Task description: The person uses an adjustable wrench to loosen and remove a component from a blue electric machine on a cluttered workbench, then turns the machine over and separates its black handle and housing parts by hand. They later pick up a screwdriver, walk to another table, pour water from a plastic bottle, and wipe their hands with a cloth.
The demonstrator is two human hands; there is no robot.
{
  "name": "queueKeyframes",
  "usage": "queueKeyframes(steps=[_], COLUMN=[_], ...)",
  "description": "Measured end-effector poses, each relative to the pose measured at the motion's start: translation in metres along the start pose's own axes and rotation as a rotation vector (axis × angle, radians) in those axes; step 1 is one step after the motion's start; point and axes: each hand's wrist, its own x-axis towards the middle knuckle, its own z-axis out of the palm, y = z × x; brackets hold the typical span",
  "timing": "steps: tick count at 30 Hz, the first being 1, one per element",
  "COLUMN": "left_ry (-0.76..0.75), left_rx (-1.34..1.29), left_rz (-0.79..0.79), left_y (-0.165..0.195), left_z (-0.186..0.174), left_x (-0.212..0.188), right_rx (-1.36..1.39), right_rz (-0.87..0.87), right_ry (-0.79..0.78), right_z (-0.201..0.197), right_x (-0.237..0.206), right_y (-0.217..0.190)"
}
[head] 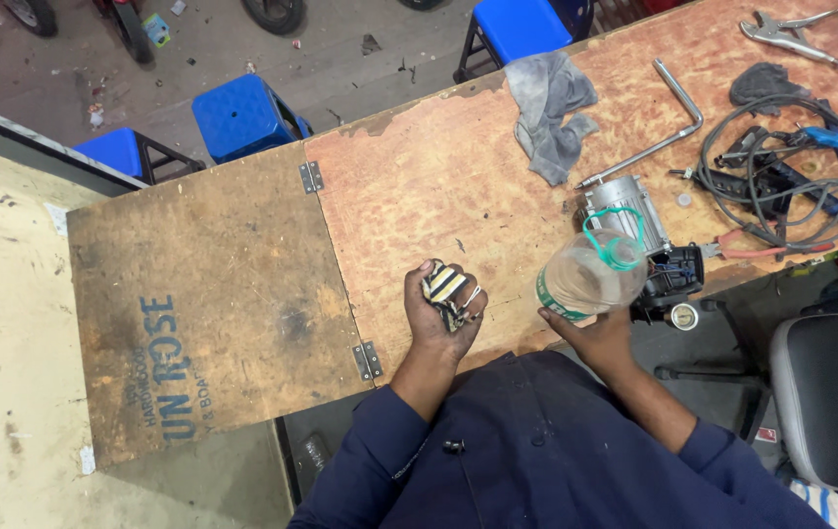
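My plywood tabletop [419, 186] has a hinged darker flap [213, 294] at its left. On it lie a grey rag [548, 113], a bent metal bar [654, 127], a finned motor [624, 208], coiled black cable [781, 167] and pliers [786, 34].

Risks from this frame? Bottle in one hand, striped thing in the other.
1. The right hand holds the clear plastic bottle tilted, just above the grey motor and cables; if it is open, liquid might spill onto them.
2. The left hand is clenched on a striped item with metal bits, near the table edge; small pieces may drop.
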Motion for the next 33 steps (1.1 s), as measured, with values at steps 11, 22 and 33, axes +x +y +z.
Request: queueKeyframes(steps=[11, 22, 33], left_ry=[-0.054, -0.217, 0.061], left_rx=[-0.007, -0.049, 0.254], left_rz=[0.003, -0.029, 0.158], left_y=[0.003, 0.003, 0.011], left_z=[-0.007, 0.007, 0.044], left_x=[-0.005, -0.009, -0.014], right_rx=[-0.037, -0.054, 0.027], right_rz=[0.026, 0.045, 0.094], right_ry=[-0.052, -0.061, -0.033], right_z=[0.014, 0.017, 0.010], right_x=[-0.003, -0.005, -0.009], right_y=[0.025, 0.030, 0.030])
